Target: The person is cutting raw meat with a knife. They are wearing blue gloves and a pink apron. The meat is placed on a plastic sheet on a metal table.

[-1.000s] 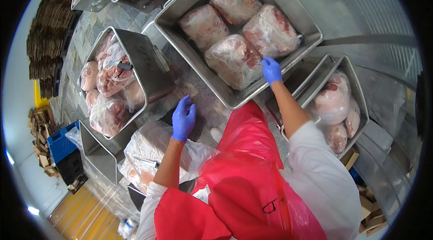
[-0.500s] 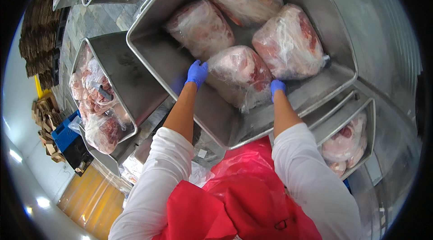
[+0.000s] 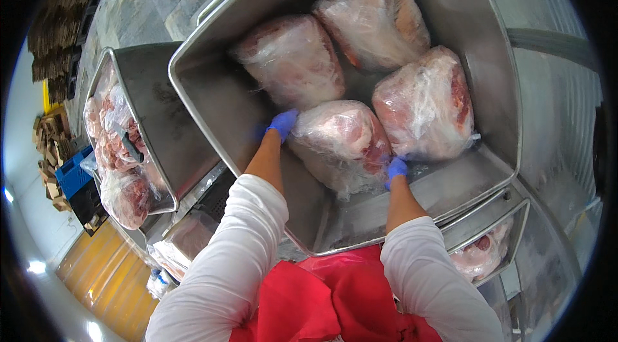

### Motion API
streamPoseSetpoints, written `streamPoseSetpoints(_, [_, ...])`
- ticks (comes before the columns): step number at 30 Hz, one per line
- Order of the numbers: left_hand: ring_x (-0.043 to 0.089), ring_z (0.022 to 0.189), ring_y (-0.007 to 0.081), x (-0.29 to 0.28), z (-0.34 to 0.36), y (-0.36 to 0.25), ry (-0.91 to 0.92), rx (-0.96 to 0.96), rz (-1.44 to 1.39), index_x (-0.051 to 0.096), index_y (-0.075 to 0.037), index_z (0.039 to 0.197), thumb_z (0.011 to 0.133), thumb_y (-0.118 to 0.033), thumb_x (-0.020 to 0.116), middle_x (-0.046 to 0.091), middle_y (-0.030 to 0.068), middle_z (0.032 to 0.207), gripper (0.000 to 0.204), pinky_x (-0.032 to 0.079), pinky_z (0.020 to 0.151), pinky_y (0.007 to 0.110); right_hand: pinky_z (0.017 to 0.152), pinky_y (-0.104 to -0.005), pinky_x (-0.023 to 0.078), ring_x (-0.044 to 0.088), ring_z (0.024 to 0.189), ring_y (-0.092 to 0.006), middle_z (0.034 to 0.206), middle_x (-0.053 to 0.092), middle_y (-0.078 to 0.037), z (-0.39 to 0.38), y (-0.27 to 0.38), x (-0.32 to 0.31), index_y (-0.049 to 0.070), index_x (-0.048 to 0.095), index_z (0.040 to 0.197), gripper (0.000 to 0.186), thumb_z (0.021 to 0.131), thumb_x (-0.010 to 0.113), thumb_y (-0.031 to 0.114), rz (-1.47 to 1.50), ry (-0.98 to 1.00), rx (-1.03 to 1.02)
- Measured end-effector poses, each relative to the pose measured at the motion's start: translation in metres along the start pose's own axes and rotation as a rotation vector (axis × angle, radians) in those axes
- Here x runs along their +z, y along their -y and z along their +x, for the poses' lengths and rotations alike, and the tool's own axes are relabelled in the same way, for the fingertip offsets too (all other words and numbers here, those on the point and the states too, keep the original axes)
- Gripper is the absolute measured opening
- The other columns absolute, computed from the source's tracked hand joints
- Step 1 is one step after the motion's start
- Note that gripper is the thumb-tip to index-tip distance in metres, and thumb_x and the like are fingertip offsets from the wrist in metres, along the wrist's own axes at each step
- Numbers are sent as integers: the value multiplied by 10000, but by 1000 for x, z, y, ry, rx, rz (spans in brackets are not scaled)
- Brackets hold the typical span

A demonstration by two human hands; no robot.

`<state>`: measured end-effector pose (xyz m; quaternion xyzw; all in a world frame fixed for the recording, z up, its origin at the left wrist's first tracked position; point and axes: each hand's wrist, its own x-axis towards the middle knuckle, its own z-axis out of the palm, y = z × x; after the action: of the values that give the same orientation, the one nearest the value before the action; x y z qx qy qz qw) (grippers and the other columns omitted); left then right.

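A large steel tub [image 3: 496, 33] holds several plastic-wrapped cuts of pinkish meat. Both blue-gloved hands reach inside, one on either side of the nearest bagged cut [image 3: 341, 136]: my left hand [image 3: 281, 124] at its left edge, my right hand [image 3: 396, 169] at its lower right. Their fingers curl against the bag and are partly hidden by it. Behind that cut lie three more bags: one at back left [image 3: 290, 59], one at back right [image 3: 373, 14], one at right [image 3: 421, 104].
To the left stands another steel bin [image 3: 174, 123] of bagged meat with a dark-handled tool on it, near cardboard stacks [image 3: 51, 33] and a blue crate [image 3: 71, 175]. A smaller bin [image 3: 518, 236] with meat sits at lower right, beside clear plastic sheeting [image 3: 550, 117].
My left hand has moved up and right into the large tub and my right hand inward, both taking hold of the nearest bag. The view has moved closer over the tub.
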<state>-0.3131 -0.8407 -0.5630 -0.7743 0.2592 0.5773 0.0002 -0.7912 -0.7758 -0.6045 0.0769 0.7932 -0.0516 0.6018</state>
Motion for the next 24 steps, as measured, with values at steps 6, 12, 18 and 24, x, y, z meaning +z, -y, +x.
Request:
streamPoseSetpoints(6, [553, 1340, 424, -22, -33, -50, -18, -152, 151, 636, -2, 1348, 967, -547, 444, 595, 275, 1415, 693, 398, 1138, 456, 781, -470, 524, 607, 984, -300, 1167, 672, -80, -49, 32, -1, 190, 603, 1353, 515, 1035, 389, 534, -2, 209, -14])
streamPoseSetpoints(12, [545, 1329, 451, -76, -146, -155, 157, 84, 394, 671, -29, 1288, 991, -497, 400, 585, 287, 1405, 618, 432, 1101, 480, 592, -432, 483, 573, 767, -255, 1083, 674, -57, -70, 37, 5, 246, 636, 1299, 665, 964, 385, 762, 155, 397, 12])
streamPoseSetpoints(18, [621, 1209, 319, -71, -138, -116, -31, 476, 228, 671, 16, 1255, 1032, -341, 480, 662, 189, 1322, 462, 466, 1044, 425, 770, -448, 557, 660, 1000, -277, 1209, 695, -110, -168, 46, 31, 195, 637, 1329, 655, 964, 445, 705, 277, 640, -93])
streamPoseSetpoints(24, [632, 1195, 365, -70, -219, -102, -66, 361, -177, 685, -31, 1223, 1006, -360, 514, 658, 212, 1295, 430, 477, 1034, 445, 986, -520, 498, 611, 1137, -328, 1282, 664, -98, -186, 71, -5, 185, 624, 1361, 601, 976, 427, 602, 137, 625, -218])
